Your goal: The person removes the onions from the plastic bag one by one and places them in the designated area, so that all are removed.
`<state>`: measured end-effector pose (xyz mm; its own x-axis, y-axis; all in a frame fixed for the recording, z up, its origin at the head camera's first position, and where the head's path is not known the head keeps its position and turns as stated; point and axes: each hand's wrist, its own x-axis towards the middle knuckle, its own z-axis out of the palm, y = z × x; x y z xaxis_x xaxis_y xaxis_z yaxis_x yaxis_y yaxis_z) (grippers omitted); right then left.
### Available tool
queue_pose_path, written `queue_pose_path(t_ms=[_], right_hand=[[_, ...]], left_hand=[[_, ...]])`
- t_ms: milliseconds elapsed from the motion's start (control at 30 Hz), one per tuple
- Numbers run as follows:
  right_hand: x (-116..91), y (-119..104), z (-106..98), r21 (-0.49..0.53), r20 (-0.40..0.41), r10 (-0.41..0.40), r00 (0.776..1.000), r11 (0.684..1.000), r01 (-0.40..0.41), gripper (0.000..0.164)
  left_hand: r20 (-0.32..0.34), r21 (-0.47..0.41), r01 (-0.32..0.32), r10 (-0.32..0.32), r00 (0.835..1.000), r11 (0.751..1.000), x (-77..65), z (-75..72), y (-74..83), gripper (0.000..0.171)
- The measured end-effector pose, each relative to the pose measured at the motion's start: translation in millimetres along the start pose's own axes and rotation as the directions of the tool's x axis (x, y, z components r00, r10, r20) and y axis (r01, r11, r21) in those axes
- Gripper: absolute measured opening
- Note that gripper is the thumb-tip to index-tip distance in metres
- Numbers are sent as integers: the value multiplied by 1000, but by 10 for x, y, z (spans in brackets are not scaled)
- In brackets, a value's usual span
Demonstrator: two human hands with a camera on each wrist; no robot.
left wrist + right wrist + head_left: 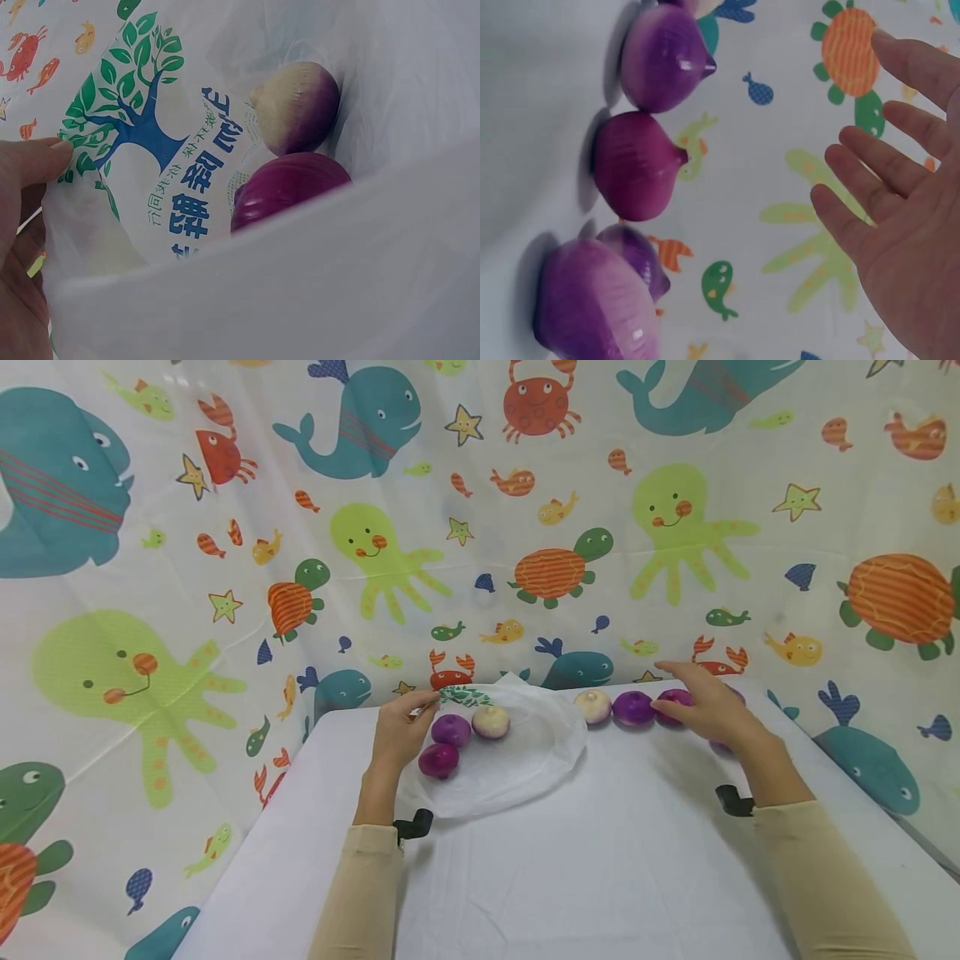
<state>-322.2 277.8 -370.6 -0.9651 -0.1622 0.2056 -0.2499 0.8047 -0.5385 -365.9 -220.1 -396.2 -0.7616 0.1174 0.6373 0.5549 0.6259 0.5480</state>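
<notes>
My left hand [401,727] pinches the rim of a white plastic bag [525,760] with a green-leaved, blue-trunked tree print. Within the bag lie a purple onion [451,731], a magenta onion [438,761] and a whitish onion [491,722]. The left wrist view shows a white-and-purple onion [296,109] and a magenta onion [285,187] inside, the latter partly hidden by the near bag wall. My right hand [708,706], fingers spread and holding nothing, hovers over the onion row at the right; in its wrist view the palm [922,247] stands apart from the onions.
The row on the white table [600,868] has a whitish onion [593,707], a purple onion [633,709] and a magenta onion [637,166]. Two more purple onions, one at the front [596,304], lie at its right end. A sea-animal curtain [465,568] hangs behind.
</notes>
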Motion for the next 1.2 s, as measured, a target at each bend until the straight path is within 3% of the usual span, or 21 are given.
queue_pose_path(t_ms=[533,933,1200], right_hand=[[156,-321,321,-17,12,-150,989,988,150,69],[192,-756,668,13,69,-298,952,955,298,66],[250,-976,903,6,121,-345,931,938,347,65]], left_hand=[[1,-11,3,-3,1000,1000,0,-10,15,19],[30,-14,26,-25,999,1000,-10,20,27,23],[26,-14,5,-4,1000,1000,-3,19,30,23]])
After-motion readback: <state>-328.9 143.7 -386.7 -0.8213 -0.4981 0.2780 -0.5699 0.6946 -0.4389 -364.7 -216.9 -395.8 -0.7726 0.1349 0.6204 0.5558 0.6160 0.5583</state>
